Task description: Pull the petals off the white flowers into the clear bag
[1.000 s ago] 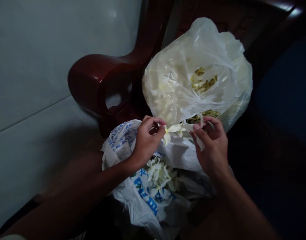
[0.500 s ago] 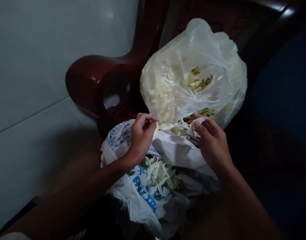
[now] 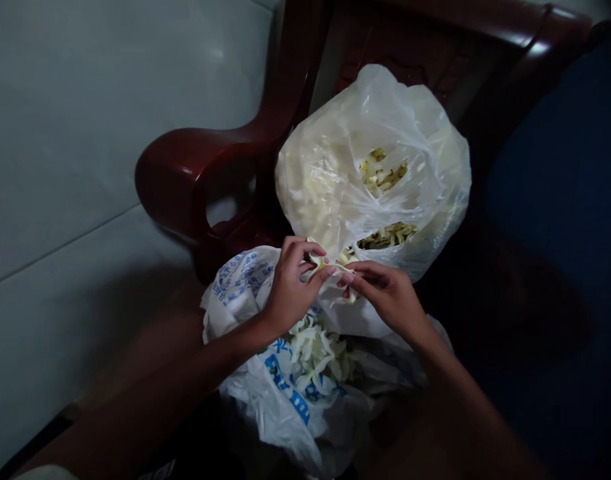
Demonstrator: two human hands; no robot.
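Note:
My left hand (image 3: 294,285) is closed in a pinch on a white flower (image 3: 317,261) with a yellowish centre. Close beside it, my right hand (image 3: 391,293) pinches thin white petals (image 3: 352,293) between thumb and fingers. Both hands are almost touching, above the near edge of a large translucent plastic bag (image 3: 320,180). Through gaps in that bag, yellowish and brownish flower pieces (image 3: 389,235) show. Below my hands, white petals or blossoms (image 3: 315,353) lie in a white plastic bag (image 3: 285,433) with blue printing.
A dark red wooden chair (image 3: 185,150) with a curved armrest stands behind the bags. Pale floor tiles (image 3: 85,127) spread to the left. On the right is a dark blue surface (image 3: 560,180) in shadow.
My right hand has moved left, up close to my left hand. The large bag and chair sit a little lower in view. My left hand keeps its pinch on the flower.

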